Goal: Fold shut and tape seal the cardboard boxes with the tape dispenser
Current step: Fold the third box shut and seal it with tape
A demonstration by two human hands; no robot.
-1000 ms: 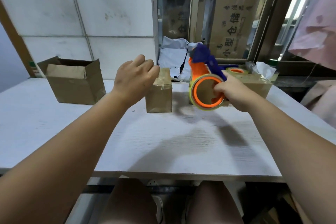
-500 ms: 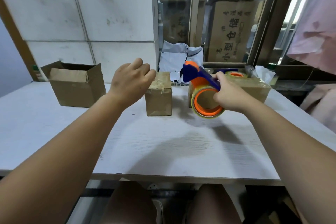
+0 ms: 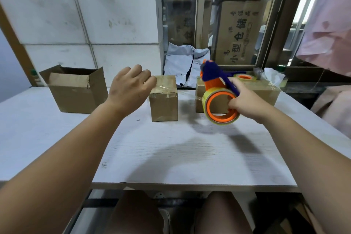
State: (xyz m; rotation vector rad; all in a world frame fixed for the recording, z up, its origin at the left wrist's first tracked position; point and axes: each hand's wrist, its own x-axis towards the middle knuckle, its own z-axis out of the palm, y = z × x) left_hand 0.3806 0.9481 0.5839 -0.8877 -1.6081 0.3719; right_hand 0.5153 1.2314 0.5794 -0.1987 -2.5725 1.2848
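My right hand (image 3: 245,101) grips the orange and blue tape dispenser (image 3: 218,89) with its yellowish roll, held above the table in front of a taped box (image 3: 266,91). A small taped box (image 3: 164,102) stands in the middle. My left hand (image 3: 131,87) hovers with curled fingers by that box's upper left edge and holds nothing. An open box (image 3: 76,91) with raised flaps stands at the left.
A spare tape roll (image 3: 244,77) lies on the right box, with crumpled white paper (image 3: 273,76) beside it. The white table (image 3: 171,154) ends at a front edge near my knees. Grey bags (image 3: 186,62) and stacked cartons fill the back.
My right hand has brought the dispenser down a little, closer to the table, and its blue head has tilted. My left hand has stayed by the small box.
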